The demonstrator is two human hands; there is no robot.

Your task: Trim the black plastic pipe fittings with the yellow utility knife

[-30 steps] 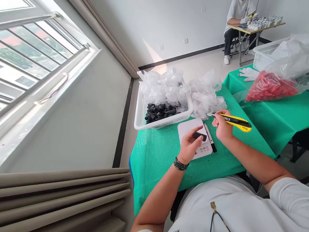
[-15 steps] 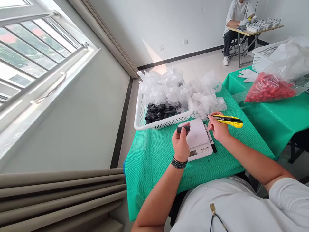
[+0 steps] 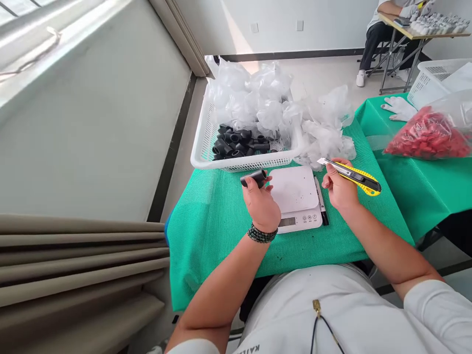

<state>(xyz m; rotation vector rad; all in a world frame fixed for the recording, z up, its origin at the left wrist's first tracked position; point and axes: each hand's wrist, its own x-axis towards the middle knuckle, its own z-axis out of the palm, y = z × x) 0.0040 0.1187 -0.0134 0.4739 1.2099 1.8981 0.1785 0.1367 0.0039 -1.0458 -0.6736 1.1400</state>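
Note:
My left hand holds a black pipe fitting between thumb and fingers, just left of the white scale. In my right hand is a yellow and black utility knife, its blade out and pointing left, over the right side of the scale. A black and white marker lies along the scale's right edge. Behind the scale, a white basket holds several black fittings and clear plastic bags. More crumpled bags lie to its right.
Green cloth covers the table. On the right table are a bag of red pieces, a white glove and another white basket. A person sits at a far table of small white items. A wall stands at left.
The view has tilted downward. My left hand has moved left off the scale, and the fitting is now tilted with its open end showing. The knife in my right hand has turned, blade more visible.

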